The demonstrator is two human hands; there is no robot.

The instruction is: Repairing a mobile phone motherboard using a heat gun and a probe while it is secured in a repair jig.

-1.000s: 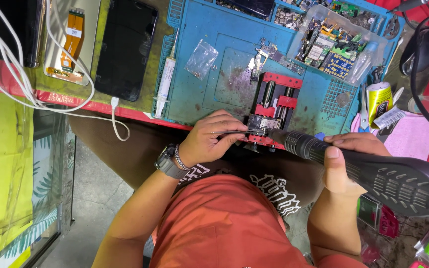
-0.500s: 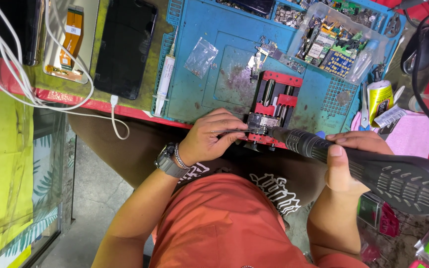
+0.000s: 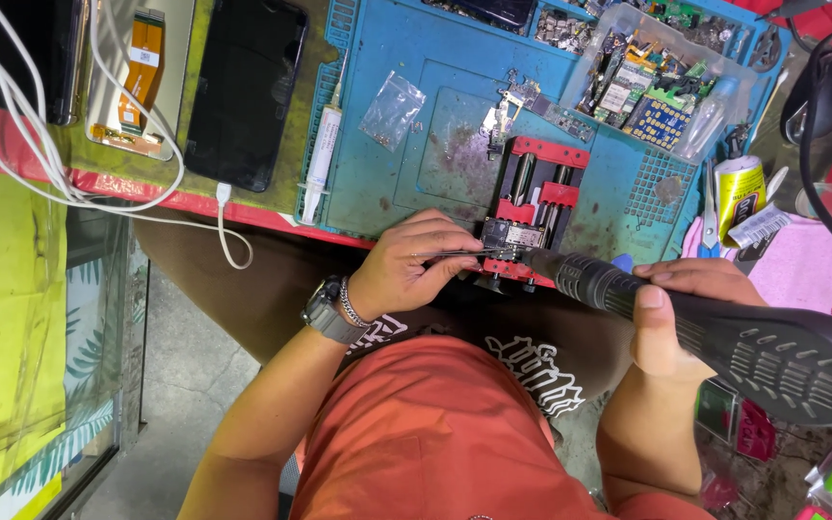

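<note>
A small circuit board (image 3: 510, 236) sits clamped at the near end of a red and black holder (image 3: 534, 207), which stands on a blue work mat (image 3: 435, 96) on the counter (image 3: 127, 159), close to its front edge. The left hand (image 3: 414, 265) is closed in a narrow pinch around thin tweezers (image 3: 459, 254), whose tips reach onto the board. The right hand (image 3: 671, 313) is wrapped round the grey grip of a hot-air tool (image 3: 724, 332), thumb on top, with the dark nozzle just beside the board at its right side.

Over the last second little has changed: both hands keep the same hold and the nozzle stays aimed at the same spot. The tweezers' tips appear to have crept a touch further onto the board, though the shift is slight and partly due to the camera's own small movement. I judge from this that the work on the board is in a steady, held phase, with heat and tweezers on one point.

Further out on the mat lie a small clear bag (image 3: 392, 108) and a white syringe (image 3: 320, 154) at its left edge. A clear tray of board parts (image 3: 652, 82) stands at the far right. Left of the mat, a black phone (image 3: 246, 91) lies with a white cable (image 3: 98, 193) plugged in. A yellow tube (image 3: 739, 193) stands right of the mat.
</note>
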